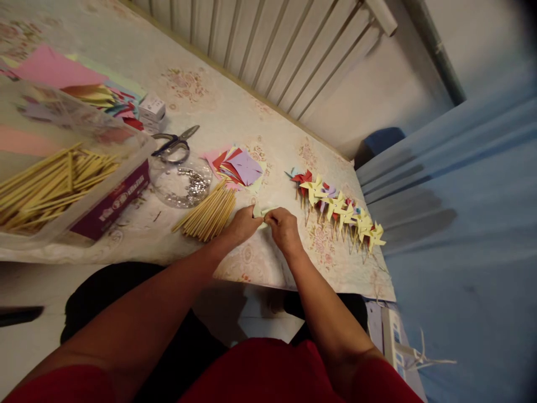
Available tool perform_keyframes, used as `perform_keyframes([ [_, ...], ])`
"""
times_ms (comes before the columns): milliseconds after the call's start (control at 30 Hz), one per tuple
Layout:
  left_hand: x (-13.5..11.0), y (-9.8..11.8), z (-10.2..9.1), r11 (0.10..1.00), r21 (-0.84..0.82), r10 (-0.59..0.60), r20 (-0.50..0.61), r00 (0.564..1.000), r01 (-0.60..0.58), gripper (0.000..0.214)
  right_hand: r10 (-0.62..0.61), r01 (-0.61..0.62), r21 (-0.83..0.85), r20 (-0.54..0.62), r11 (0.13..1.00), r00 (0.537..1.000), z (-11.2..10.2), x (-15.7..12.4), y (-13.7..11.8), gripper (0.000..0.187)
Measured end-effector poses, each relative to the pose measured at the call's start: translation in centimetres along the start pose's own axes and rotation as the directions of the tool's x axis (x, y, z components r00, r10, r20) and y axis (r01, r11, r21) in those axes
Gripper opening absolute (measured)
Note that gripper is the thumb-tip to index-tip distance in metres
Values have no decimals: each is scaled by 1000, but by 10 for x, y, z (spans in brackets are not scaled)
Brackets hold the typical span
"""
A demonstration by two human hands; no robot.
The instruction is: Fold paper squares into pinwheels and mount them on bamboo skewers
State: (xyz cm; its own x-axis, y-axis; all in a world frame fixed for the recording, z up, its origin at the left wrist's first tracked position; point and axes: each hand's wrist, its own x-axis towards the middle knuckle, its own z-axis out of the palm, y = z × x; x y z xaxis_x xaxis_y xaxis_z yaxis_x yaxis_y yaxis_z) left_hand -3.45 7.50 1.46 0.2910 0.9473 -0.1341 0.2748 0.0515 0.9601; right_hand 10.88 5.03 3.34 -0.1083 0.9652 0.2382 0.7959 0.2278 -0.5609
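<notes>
A small pale yellow-green piece of paper [265, 210] is pinched between my two hands, just above the table's near edge. My left hand [245, 224] closes on its left side, and my right hand [284, 226] closes on its right side; the fingertips partly hide it. Left of my left hand lies a bundle of thin wooden sticks [208, 211]. Beyond the hands is a stack of coloured paper squares [243, 167], a lilac one on top. Finished paper pinwheels [335, 207] on sticks lie in a row to the right.
A clear plastic box [138, 148] holding wooden sticks stands at left. Near it are scissors [174, 144], a clear dish [161, 187] of small shiny metal pieces, small white boxes [152, 109] and pink paper [56, 67]. A radiator [251, 45] and blue curtain [453, 235] border the table.
</notes>
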Motion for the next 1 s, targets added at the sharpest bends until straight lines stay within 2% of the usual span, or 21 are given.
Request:
perform_keyframes([
  [33, 0, 1, 0, 1000, 5, -5, -1, 1000, 5, 30, 3, -3, 0, -4, 1000, 1000, 0, 0, 0, 13],
  [100, -1, 2, -1, 1000, 5, -12, -7, 1000, 12, 29, 106, -104, 71, -27, 992, 994, 2, -1, 0, 12],
  [200, -1, 3, -1, 1000, -14, -7, -4, 1000, 7, 27, 331, -317, 258, -13, 913, 944, 8, -2, 1, 11],
  [300, -1, 2, -1, 1000, -20, -2, 0, 1000, 2, 28, 416, -398, 333, 19, 855, 909, 11, -3, 1, 11],
  [367, -1, 1, 0, 1000, -16, 0, -7, 1000, 0, 31, 370, -354, 276, -7, 894, 929, 10, -2, 0, 10],
  [433, 0, 0, 0, 1000, -12, -7, -18, 1000, 7, 32, 250, -240, 168, -41, 956, 967, 7, -1, 0, 10],
  [500, 1, -1, 1, 1000, -16, -13, -24, 1000, 13, 33, 158, -152, 106, -52, 983, 986, 5, 0, -1, 10],
  [567, 1, -1, 1, 999, -32, -2, -19, 1000, 1, 33, 187, -180, 148, -37, 972, 982, 5, 0, 0, 10],
  [700, 0, -1, 0, 999, -45, 3, -11, 1000, -3, 33, 372, -356, 319, 12, 878, 928, 9, -1, 3, 11],
  [800, -1, 0, 0, 999, -32, 5, -19, 1000, -6, 32, 404, -390, 334, 32, 858, 914, 11, 0, 4, 11],
  [867, 0, 0, 0, 999, -36, 13, -22, 1000, -14, 32, 328, -320, 252, 9, 913, 945, 9, 2, 4, 11],
  [933, 0, -1, 0, 999, -40, 6, -21, 1000, -7, 30, 196, -191, 135, -25, 972, 980, 6, 2, 2, 11],
  [1000, 1, -3, 1, 999, -35, -6, -27, 1000, 5, 30, 98, -95, 58, -44, 994, 994, 5, 2, 1, 12],
])
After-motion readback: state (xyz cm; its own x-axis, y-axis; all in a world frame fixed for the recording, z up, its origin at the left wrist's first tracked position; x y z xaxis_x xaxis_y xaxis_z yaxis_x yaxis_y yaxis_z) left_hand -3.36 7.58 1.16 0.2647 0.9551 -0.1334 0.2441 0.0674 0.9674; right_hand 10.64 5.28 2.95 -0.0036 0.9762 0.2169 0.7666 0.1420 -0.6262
